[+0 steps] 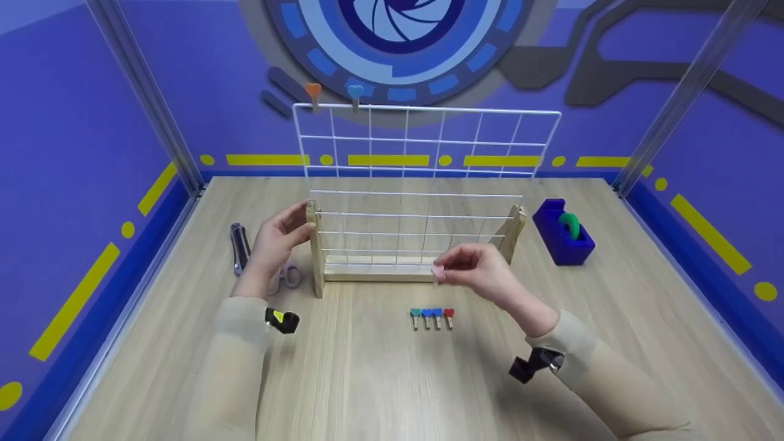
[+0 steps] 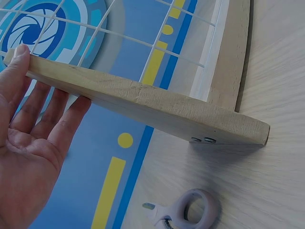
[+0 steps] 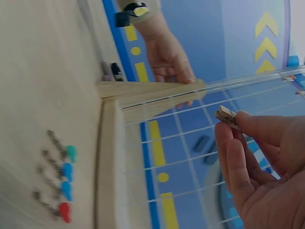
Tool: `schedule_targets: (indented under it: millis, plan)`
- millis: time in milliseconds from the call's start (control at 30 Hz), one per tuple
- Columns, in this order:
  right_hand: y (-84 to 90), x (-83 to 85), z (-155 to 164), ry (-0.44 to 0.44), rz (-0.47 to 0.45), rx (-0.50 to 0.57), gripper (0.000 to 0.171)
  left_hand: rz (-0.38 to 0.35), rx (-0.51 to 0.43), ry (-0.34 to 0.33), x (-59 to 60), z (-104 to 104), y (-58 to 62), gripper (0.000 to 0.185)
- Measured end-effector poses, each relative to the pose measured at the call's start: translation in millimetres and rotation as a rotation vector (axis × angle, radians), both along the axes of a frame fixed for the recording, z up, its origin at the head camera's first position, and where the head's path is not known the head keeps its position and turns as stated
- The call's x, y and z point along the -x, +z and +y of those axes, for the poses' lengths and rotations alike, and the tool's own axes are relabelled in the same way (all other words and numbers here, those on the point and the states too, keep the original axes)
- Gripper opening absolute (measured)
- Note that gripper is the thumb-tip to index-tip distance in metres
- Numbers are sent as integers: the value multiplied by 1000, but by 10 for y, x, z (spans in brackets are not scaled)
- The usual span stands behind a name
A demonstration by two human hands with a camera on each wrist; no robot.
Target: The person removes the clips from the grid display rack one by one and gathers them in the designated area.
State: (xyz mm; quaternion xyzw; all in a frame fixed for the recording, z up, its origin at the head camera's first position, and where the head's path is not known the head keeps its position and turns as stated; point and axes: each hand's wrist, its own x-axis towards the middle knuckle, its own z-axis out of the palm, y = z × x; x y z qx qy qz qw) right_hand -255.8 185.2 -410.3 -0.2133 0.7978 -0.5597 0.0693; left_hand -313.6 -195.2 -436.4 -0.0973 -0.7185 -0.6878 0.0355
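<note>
Clothespin (image 1: 438, 274), small, light, stiff wood, pinched by right hand (image 1: 484, 272) in front of wire rack (image 1: 422, 184) on desk (image 1: 380, 380); best squeezed at tail end. Left hand (image 1: 278, 239), fingers relaxed, steadies rack's wooden post (image 1: 315, 245).

Landmark: wire rack (image 1: 422, 184), mid table (image 1: 380, 380), upright.
On rack top edge: 2 clips (image 1: 334, 93), left end.
Front of rack: 4 clips in row (image 1: 432, 317).
Left of rack: scissors (image 1: 288, 275), cutter (image 1: 239, 248) beyond.
Right of rack: tape dispenser (image 1: 562, 231).
Left hand (image 1: 278, 236): on rack's left post.
Right hand (image 1: 481, 266): front of rack, right part, w/ clip (image 1: 438, 273).
</note>
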Motion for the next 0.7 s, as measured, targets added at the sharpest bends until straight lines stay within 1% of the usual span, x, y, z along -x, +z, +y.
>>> schedule_targets:
  millis: [67,167,233,300,400,433,500,567,700]
  plan:
    - [-58,-83,-24,12,-31,-1,19,4,7,7,32,-12,-38,57]
    - [-135,-216,-77,8,-64,-35,17,13,13,14,54,-21,-63,58]
    - [-281,-254,-92,13,-75,-51,16,9,12,12,50,-23,-58,58]
    - [-477,-263,-103,19,-89,-69,16,9,10,11,45,-25,-55,59]
    - [-772,-252,-126,37,-69,-90,14,7,6,12,38,-25,-52,58]
    - [-823,-266,-147,33,-65,-102,14,10,6,12,37,-23,-53,58]
    - [-904,-292,-186,35,-44,-112,13,13,10,16,35,-23,-55,59]
    - [-967,-309,-214,37,-42,-113,13,13,9,16,34,-18,-54,59]
    - [-1024,-361,-272,30,-45,-155,13,16,10,15,24,-16,-57,60]
